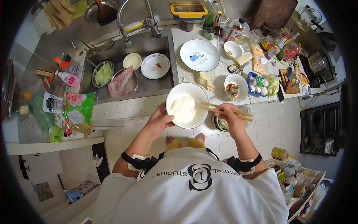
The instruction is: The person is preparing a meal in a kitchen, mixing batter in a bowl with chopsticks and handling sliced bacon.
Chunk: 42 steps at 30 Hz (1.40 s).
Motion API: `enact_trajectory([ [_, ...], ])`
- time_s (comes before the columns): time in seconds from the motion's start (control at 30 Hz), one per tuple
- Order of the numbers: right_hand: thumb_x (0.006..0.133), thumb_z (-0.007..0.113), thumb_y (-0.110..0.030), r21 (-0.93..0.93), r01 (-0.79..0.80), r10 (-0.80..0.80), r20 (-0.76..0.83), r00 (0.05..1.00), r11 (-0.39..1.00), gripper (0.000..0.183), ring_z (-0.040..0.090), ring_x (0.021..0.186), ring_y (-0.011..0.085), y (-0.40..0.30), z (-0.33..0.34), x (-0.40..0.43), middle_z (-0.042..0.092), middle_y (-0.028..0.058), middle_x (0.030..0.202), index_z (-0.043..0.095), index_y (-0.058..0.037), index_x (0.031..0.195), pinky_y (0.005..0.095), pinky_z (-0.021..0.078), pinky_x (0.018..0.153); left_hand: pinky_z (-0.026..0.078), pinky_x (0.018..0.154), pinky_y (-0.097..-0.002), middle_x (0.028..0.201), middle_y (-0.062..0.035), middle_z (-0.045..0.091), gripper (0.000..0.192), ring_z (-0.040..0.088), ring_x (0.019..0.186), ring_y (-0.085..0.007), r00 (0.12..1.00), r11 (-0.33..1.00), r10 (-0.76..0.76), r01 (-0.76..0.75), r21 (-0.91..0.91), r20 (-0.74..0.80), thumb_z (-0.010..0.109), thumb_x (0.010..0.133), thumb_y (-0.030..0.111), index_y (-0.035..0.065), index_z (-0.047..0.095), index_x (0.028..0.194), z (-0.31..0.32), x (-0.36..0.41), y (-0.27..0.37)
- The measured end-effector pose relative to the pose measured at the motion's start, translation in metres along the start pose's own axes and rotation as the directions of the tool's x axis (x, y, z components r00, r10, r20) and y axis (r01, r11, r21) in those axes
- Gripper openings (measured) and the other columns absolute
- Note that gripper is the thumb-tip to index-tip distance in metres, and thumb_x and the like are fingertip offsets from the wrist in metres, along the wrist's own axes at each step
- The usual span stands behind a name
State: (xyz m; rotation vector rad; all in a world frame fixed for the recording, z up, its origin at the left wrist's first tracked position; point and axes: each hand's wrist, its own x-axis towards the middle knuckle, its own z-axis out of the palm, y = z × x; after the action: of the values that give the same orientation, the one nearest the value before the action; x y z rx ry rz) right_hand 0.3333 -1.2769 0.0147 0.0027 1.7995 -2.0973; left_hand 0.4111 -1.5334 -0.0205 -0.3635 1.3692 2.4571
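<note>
My left hand (159,120) grips the rim and side of a white bowl (202,119) in front of the counter's edge. Inside the bowl lies a smooth, pale cream-coloured mass (183,107). In my right hand (230,113) is a pair of wooden chopsticks (242,113), their tips over the bowl's right side. Just beyond the bowl, a pale beige lump (205,81) rests on the counter. Farther right, a smaller bowl (244,84) holds a spoon (233,89) in dark sauce with chopped bits. A white plate with a whale picture (199,55) stands behind the lump.
The steel sink (151,85) at left holds a bowl of chopped greens (103,74), raw meat (121,81) and dishes. Scissors (239,68), a blue tray of mushrooms (258,85), lettuce (271,84) and bottles crowd the right counter. Below my right hand stands a bin (219,124) with scraps.
</note>
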Motion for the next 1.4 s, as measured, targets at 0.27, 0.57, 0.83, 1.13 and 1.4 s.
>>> enact_trajectory([
  [0.27, 0.086, 0.049, -0.019, -0.078, -0.072, 0.083, 0.154, 0.985, 0.994, 0.025, 0.059, 0.076, 0.0163, 0.005, -0.006, 0.001, 0.059, 0.0125, 0.086, 0.057, 0.0045, 0.09, 0.0259, 0.0504, 0.07, 0.043, 0.087, -0.0386, 0.123, -0.0075, 0.04, 0.073, 0.045, 0.109, -0.021, 1.0, 1.0, -0.022, 0.022, -0.01, -0.006, 0.063, 0.07, 0.022, 0.0092, 0.025, 0.131, -0.007, 0.002, -0.008],
  [0.57, 0.087, 0.047, -0.016, 0.06, -0.102, 0.085, 0.232, 0.969, 0.993, 0.023, 0.06, 0.075, 0.0167, -0.004, -0.008, -0.002, 0.059, 0.0121, 0.086, 0.057, 0.0047, 0.089, 0.0272, 0.0505, 0.069, 0.044, 0.085, -0.0365, 0.123, -0.0082, 0.041, 0.075, 0.046, 0.109, -0.0204, 0.999, 0.999, -0.046, 0.046, 0.004, -0.001, 0.063, 0.069, 0.026, 0.0083, 0.025, 0.131, -0.001, -0.001, 0.004],
  [0.83, 0.086, 0.047, -0.015, 0.038, 0.033, -0.043, 0.274, 0.961, 0.999, 0.024, 0.061, 0.074, 0.0179, -0.007, -0.009, -0.001, 0.06, 0.0136, 0.084, 0.058, 0.0056, 0.09, 0.0277, 0.0503, 0.069, 0.045, 0.085, -0.0356, 0.123, -0.0086, 0.042, 0.079, 0.047, 0.108, -0.0195, 1.0, 1.0, 0.013, -0.013, -0.004, 0.024, 0.065, 0.067, 0.027, 0.006, 0.024, 0.131, -0.003, -0.003, 0.006],
  [1.13, 0.087, 0.046, -0.013, -0.05, 0.093, -0.084, 0.159, 0.984, 0.994, 0.021, 0.06, 0.07, 0.0165, -0.018, -0.003, 0.007, 0.061, 0.0126, 0.082, 0.059, 0.0044, 0.084, 0.0272, 0.05, 0.067, 0.046, 0.084, -0.0353, 0.121, -0.0098, 0.043, 0.077, 0.049, 0.106, -0.0202, 1.0, 1.0, 0.02, -0.02, 0.019, 0.001, 0.064, 0.068, 0.026, 0.0052, 0.024, 0.131, 0.0, -0.009, 0.011],
  [1.4, 0.087, 0.048, -0.017, -0.114, 0.054, -0.036, 0.154, 0.987, 0.992, 0.022, 0.059, 0.072, 0.0155, -0.005, 0.001, 0.01, 0.061, 0.0102, 0.082, 0.059, 0.0027, 0.087, 0.0259, 0.0495, 0.068, 0.044, 0.085, -0.0378, 0.124, -0.0107, 0.041, 0.076, 0.048, 0.108, -0.0214, 1.0, 0.999, 0.028, -0.028, 0.026, 0.008, 0.062, 0.068, 0.029, 0.0048, 0.025, 0.13, -0.002, -0.01, 0.01],
])
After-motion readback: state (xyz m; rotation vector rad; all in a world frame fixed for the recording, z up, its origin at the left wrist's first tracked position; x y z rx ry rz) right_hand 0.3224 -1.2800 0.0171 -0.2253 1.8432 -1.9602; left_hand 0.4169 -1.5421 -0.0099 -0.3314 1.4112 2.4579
